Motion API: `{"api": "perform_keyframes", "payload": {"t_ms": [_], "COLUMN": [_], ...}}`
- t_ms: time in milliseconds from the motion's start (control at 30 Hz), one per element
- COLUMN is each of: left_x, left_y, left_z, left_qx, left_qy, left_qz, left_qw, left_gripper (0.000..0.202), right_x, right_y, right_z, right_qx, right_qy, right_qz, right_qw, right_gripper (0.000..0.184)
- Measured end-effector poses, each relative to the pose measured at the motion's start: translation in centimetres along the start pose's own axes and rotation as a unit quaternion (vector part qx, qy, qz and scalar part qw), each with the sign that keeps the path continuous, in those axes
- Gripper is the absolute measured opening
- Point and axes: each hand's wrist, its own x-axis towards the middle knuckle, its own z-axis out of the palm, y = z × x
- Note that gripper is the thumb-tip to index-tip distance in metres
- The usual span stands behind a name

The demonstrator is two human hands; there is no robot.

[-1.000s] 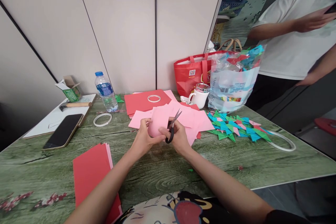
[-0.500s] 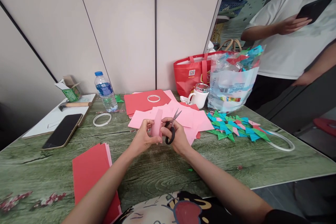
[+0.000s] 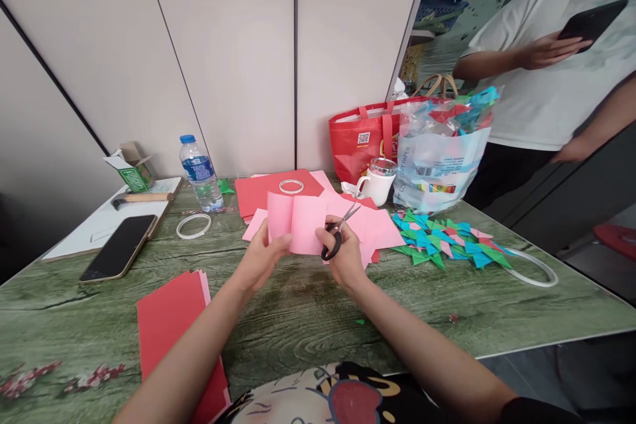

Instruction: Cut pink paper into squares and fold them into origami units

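Note:
My left hand (image 3: 261,258) pinches the left side of a pink paper sheet (image 3: 297,220) held upright above the table, unfolded with a crease down it. My right hand (image 3: 342,253) grips black-handled scissors (image 3: 336,236) with the blades pointing up and right, and its fingers also touch the sheet's right edge. Behind the hands lies a loose pile of pink sheets (image 3: 368,225) on red sheets (image 3: 268,191).
A stack of red paper (image 3: 171,324) lies near left. A phone (image 3: 119,248), tape rings (image 3: 193,226), water bottle (image 3: 200,174), mug (image 3: 376,182), plastic bag (image 3: 440,149), red bag (image 3: 360,139) and folded coloured triangles (image 3: 442,238) stand around. Another person (image 3: 551,66) stands far right holding a tablet.
The pink paper, folded narrow between my hands before, is now opened out wide. My right hand with the scissors moved slightly right and up.

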Motion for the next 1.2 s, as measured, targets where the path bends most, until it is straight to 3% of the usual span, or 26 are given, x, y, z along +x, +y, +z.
{"api": "perform_keyframes", "payload": {"t_ms": [67,100,167,233,267,300,367,433,600,733,900,1067,1200], "left_x": [0.4,0.7,1.0,1.1,1.0,0.9,0.6,0.4,0.6,1.0,0.9,0.6,0.6], "left_y": [-0.4,-0.7,-1.2,-1.3,-1.2,-1.0,-0.5,-0.2,0.2,0.3,1.0,1.3,1.0], "left_z": [-0.7,-1.1,-2.0,-2.5,-2.5,-2.4,-1.8,-1.2,-1.3,-2.4,-2.8,-2.7,-2.7], "left_qx": [0.022,0.066,0.187,0.291,0.313,0.308,0.223,0.124,-0.103,-0.137,-0.103,-0.098,-0.083], "left_qy": [0.071,0.144,0.291,0.344,0.325,0.28,0.155,0.077,-0.038,-0.035,-0.014,-0.019,0.032], "left_qz": [-0.018,-0.022,0.02,0.077,0.084,0.06,-0.029,-0.105,-0.237,-0.258,-0.248,-0.266,-0.243], "left_qw": [0.997,0.987,0.938,0.889,0.888,0.908,0.962,0.984,0.965,0.956,0.963,0.959,0.966], "left_gripper": [0.05,0.052,0.063,0.053,0.039,0.03,0.033,0.042,0.076,0.067,0.029,0.033,0.026], "right_x": [0.4,0.4,0.4,0.2,0.0,-0.2,-0.5,-0.7,-1.0,-1.1,-1.2,-1.3,-0.9], "right_y": [-0.1,-0.2,-0.6,-1.1,-1.3,-1.5,-1.8,-1.9,-2.1,-2.5,-3.1,-3.6,-3.7], "right_z": [-0.2,-0.3,-0.5,-0.5,-0.4,-0.3,-0.2,-0.1,-0.3,-0.4,-0.7,-0.9,-0.9], "right_qx": [-0.013,-0.025,-0.055,-0.084,-0.094,-0.099,-0.103,-0.104,-0.101,-0.082,-0.126,-0.144,-0.149], "right_qy": [0.036,0.047,0.045,0.006,-0.024,-0.055,-0.109,-0.154,-0.258,-0.334,-0.388,-0.456,-0.458], "right_qz": [-0.027,-0.045,-0.08,-0.107,-0.117,-0.125,-0.143,-0.154,-0.131,-0.1,-0.048,-0.009,-0.018], "right_qw": [0.999,0.998,0.994,0.991,0.988,0.986,0.978,0.97,0.952,0.934,0.912,0.878,0.876], "right_gripper": [0.028,0.027,0.025,0.022,0.021,0.02,0.018,0.018,0.018,0.016,0.012,0.021,0.022]}}
